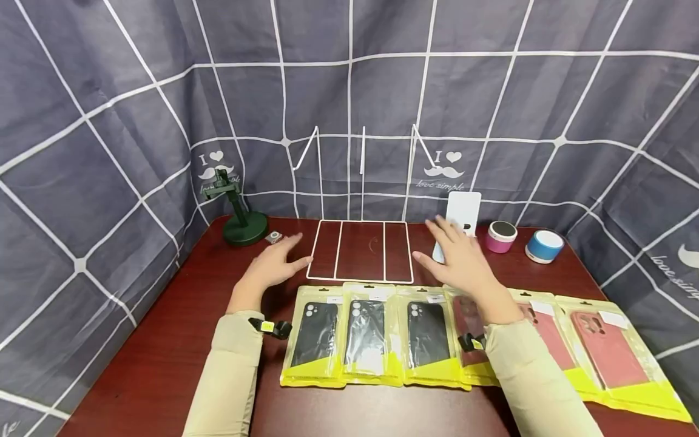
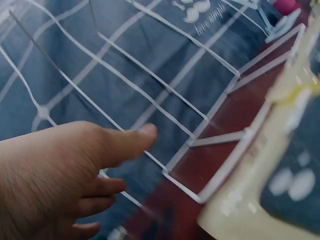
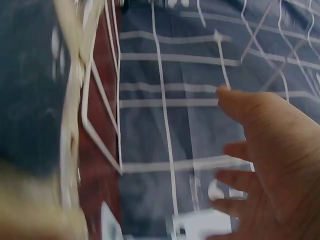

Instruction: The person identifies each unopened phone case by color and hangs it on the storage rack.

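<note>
My left grip (image 1: 273,264) is hovering just left of the frame's centre, spread, thumb well away from the fingers. Over to the right of centre, my right grip (image 1: 461,258) is spreading its fingers too, partly covering a white stand (image 1: 463,209). Between them, in the middle of the frame, the wire rack (image 1: 360,280) is standing on the dark red counter (image 1: 164,340), its prongs rising against the curtain (image 1: 349,91); whether either thumb is touching it, I can't tell! Below, six packets (image 1: 431,371) are lying in a row: three black phone cases (image 1: 317,334) at lower centre, three red phone cases (image 1: 608,349) running to the lower right, my right arm crossing over them. A green stand (image 1: 244,227) is sitting left of centre; a pink speaker (image 1: 500,238) and a blue speaker (image 1: 544,246) are sitting on the right.
</note>
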Motion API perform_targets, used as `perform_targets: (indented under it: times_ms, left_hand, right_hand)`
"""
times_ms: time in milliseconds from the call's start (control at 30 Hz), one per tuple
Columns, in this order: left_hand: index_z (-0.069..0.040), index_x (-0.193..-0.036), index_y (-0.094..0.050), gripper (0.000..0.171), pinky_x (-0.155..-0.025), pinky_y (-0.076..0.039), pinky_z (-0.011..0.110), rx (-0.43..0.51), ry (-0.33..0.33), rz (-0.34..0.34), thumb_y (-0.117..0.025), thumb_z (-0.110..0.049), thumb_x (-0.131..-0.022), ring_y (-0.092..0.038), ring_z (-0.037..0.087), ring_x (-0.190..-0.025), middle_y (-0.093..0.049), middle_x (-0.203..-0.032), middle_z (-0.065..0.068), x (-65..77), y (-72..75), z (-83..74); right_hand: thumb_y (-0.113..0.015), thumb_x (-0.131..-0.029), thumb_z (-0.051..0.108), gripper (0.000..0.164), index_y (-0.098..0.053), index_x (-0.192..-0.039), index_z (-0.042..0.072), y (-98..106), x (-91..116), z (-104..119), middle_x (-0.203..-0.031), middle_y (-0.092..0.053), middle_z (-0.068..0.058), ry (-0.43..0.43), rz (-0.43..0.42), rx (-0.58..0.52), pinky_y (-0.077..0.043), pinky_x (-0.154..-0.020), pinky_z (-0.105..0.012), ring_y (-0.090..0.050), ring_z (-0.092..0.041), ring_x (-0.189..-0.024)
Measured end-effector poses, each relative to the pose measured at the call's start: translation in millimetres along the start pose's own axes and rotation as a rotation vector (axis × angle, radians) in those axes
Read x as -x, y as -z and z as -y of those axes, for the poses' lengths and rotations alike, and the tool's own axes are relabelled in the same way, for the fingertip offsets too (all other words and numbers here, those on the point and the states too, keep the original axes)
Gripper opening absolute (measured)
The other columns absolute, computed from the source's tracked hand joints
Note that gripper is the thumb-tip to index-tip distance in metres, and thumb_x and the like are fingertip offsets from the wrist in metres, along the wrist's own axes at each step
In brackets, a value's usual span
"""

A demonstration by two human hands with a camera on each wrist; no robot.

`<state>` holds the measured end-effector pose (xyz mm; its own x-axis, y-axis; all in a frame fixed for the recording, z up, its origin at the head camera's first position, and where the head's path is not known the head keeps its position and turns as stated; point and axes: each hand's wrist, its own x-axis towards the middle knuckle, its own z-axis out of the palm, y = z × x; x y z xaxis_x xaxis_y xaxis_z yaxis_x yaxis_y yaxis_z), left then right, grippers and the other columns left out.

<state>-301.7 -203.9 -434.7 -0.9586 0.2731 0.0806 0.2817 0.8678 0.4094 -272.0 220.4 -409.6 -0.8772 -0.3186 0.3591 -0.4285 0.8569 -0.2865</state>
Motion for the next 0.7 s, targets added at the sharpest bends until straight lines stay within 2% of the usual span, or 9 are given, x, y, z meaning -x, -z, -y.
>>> perform_targets:
  times_ms: [67,100,167,300,400,533,700]
  left_hand:
    - [-0.014,-0.158,-0.035,0.079,-0.116,-0.027,0.059,0.086,-0.008,0.072,-0.064,-0.053,-0.095,-0.029,0.036,-0.148,-0.033,-0.160,0.018,-1.7,-10.5,7.8]
    - [-0.014,-0.158,-0.036,0.079,-0.115,-0.029,0.057,0.118,-0.006,0.106,-0.065,-0.051,-0.095,-0.028,0.036,-0.148,-0.033,-0.160,0.019,-2.6,-16.2,11.6]
    - [-0.014,-0.157,-0.037,0.080,-0.116,-0.028,0.055,0.166,-0.006,0.143,-0.067,-0.051,-0.094,-0.027,0.035,-0.149,-0.031,-0.161,0.017,-4.0,-26.3,18.3]
    - [-0.018,-0.157,-0.039,0.080,-0.118,-0.023,0.057,0.204,-0.025,0.123,-0.068,-0.054,-0.092,-0.021,0.037,-0.150,-0.029,-0.163,0.010,-7.2,-39.6,27.1]
    - [-0.019,-0.155,-0.042,0.078,-0.118,-0.020,0.059,0.219,-0.038,0.080,-0.069,-0.054,-0.091,-0.020,0.038,-0.150,-0.031,-0.162,0.007,-8.6,-45.0,30.9]
    - [-0.020,-0.154,-0.045,0.075,-0.117,-0.023,0.059,0.225,-0.051,0.065,-0.070,-0.052,-0.091,-0.023,0.034,-0.150,-0.035,-0.161,0.005,-8.8,-49.8,31.7]
    - [-0.019,-0.152,-0.048,0.072,-0.118,-0.024,0.057,0.236,-0.050,0.046,-0.072,-0.050,-0.091,-0.025,0.032,-0.150,-0.038,-0.159,0.005,-8.9,-53.4,31.1]
  right_hand:
    - [-0.063,-0.096,0.049,0.066,-0.052,-0.146,0.007,-7.6,-2.2,14.8,-0.149,-0.049,-0.016,0.092,0.031,-0.113,-0.033,-0.111,-0.061,-0.043,-0.038,-0.139]
    - [-0.065,-0.097,0.043,0.059,-0.057,-0.141,0.004,-13.2,-3.5,23.8,-0.142,-0.056,-0.016,0.135,0.056,-0.170,-0.039,-0.108,-0.056,-0.051,-0.036,-0.132]
    - [-0.068,-0.097,0.035,0.047,-0.064,-0.132,0.004,-26.3,-6.9,45.9,-0.131,-0.065,-0.012,0.202,0.131,-0.267,-0.046,-0.104,-0.049,-0.060,-0.031,-0.122]
    - [-0.068,-0.097,0.030,0.037,-0.069,-0.123,0.004,-58.5,-21.6,91.2,-0.119,-0.071,-0.008,0.326,0.252,-0.316,-0.051,-0.098,-0.041,-0.066,-0.023,-0.111]
    - [-0.071,-0.095,0.029,0.039,-0.070,-0.121,0.002,-80.5,-35.9,117.5,-0.115,-0.071,-0.009,0.386,0.316,-0.279,-0.052,-0.095,-0.039,-0.067,-0.023,-0.106]
    - [-0.078,-0.089,0.034,0.045,-0.070,-0.120,0.003,-101.4,-48.7,134.7,-0.111,-0.069,-0.008,0.352,0.421,-0.191,-0.052,-0.093,-0.037,-0.064,-0.023,-0.102]
    - [-0.081,-0.085,0.039,0.042,-0.072,-0.112,0.009,-113.4,-56.5,137.1,-0.099,-0.067,-0.001,0.273,0.544,-0.158,-0.050,-0.086,-0.036,-0.060,-0.019,-0.092]
